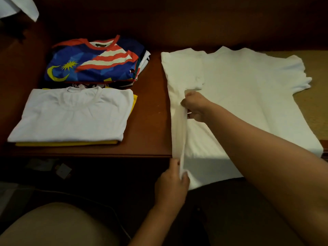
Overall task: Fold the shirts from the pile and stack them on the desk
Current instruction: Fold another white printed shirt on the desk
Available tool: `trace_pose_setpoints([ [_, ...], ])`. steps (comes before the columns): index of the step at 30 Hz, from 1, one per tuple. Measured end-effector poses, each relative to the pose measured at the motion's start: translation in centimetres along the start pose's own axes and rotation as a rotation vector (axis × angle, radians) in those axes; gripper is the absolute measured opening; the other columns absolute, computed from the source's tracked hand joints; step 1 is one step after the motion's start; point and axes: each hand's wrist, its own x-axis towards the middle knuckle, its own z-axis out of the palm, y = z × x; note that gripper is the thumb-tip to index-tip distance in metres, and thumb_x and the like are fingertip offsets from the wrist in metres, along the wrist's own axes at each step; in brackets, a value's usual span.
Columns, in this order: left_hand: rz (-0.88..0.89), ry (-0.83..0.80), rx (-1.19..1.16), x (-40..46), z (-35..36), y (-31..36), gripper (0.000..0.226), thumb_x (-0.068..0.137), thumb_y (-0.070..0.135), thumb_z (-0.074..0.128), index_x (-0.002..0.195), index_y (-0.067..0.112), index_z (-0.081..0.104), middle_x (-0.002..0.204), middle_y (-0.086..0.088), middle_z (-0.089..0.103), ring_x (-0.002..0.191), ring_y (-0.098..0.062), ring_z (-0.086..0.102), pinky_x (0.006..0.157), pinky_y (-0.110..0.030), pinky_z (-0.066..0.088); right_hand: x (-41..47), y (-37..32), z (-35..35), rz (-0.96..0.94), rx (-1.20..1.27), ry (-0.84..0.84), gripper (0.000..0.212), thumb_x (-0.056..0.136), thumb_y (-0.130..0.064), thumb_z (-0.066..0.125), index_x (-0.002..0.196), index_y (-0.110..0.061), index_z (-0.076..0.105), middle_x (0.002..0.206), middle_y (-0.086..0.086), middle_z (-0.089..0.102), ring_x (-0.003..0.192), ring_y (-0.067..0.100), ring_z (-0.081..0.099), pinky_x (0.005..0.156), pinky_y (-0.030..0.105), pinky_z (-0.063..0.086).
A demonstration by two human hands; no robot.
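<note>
Your left hand (173, 181) pinches the white shirt (248, 96) at its bottom hem, at 6 o'clock; your right hand (195, 106) grips its folded left edge at centre. On the desk (150, 103), two folded stacks sit toward 9 and 10 o'clock: a white-topped stack (71, 114) and a flag-print stack (94, 63)

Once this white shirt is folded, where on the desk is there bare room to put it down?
A bare strip of desk runs between the two folded stacks and the spread white shirt. Bare wood also lies behind the flag-print stack. The left is crowded: the folded white shirt sits just in front of that stack. Both hands grip the spread shirt's left edge.
</note>
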Motion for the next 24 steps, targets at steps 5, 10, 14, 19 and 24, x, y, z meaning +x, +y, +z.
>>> trace_pose_setpoints([
  [5,0.075,-0.407,0.008,-1.4,2.5,1.2,0.033,0.092,0.036,0.055,0.124,0.031,0.052,0.111,0.004,0.061,0.1,-0.016,0.06,0.087,-0.032,0.052,-1.0,3.7,-5.0,-0.043,-0.037,0.25,0.036,0.086,0.005,0.048,0.12,-0.008,0.051,0.099,0.011,0.054,0.07,0.016,0.05,0.058,0.027,0.041],
  [10,0.107,-0.092,0.017,3.2,-0.2,-0.8,0.027,0.085,0.034,0.047,0.099,0.022,0.068,0.098,0.001,0.069,0.091,-0.02,0.064,0.079,-0.033,0.051,-7.1,10.8,-6.3,-0.118,0.027,0.353,0.024,0.087,0.005,0.048,0.094,-0.015,0.06,0.076,0.009,0.058,0.058,0.018,0.051,0.049,0.025,0.041],
  [14,0.308,0.138,0.185,9.1,-3.1,-0.7,0.028,0.085,0.018,0.046,0.1,0.008,0.067,0.098,-0.012,0.064,0.092,-0.031,0.057,0.079,-0.039,0.047,-11.5,18.6,-3.1,0.042,0.088,0.27,0.029,0.088,0.009,0.046,0.079,-0.014,0.061,0.073,0.007,0.059,0.059,0.014,0.05,0.044,0.015,0.039],
  [19,0.507,0.108,0.462,14.7,-3.3,0.8,0.033,0.093,0.017,0.053,0.126,0.016,0.06,0.123,-0.01,0.056,0.115,-0.03,0.047,0.093,-0.043,0.042,-10.3,21.6,0.4,0.072,0.096,0.215,0.037,0.093,-0.007,0.056,0.128,-0.019,0.056,0.122,-0.002,0.055,0.113,0.015,0.053,0.097,0.035,0.047],
  [24,0.591,-0.161,0.771,17.1,-2.5,1.8,0.054,0.098,0.017,0.045,0.148,0.03,0.029,0.154,-0.005,0.028,0.139,-0.025,0.027,0.108,-0.041,0.03,-9.7,21.1,0.9,0.014,0.127,0.167,0.029,0.092,-0.007,0.059,0.118,-0.017,0.057,0.112,-0.006,0.052,0.107,0.01,0.049,0.087,0.024,0.04],
])
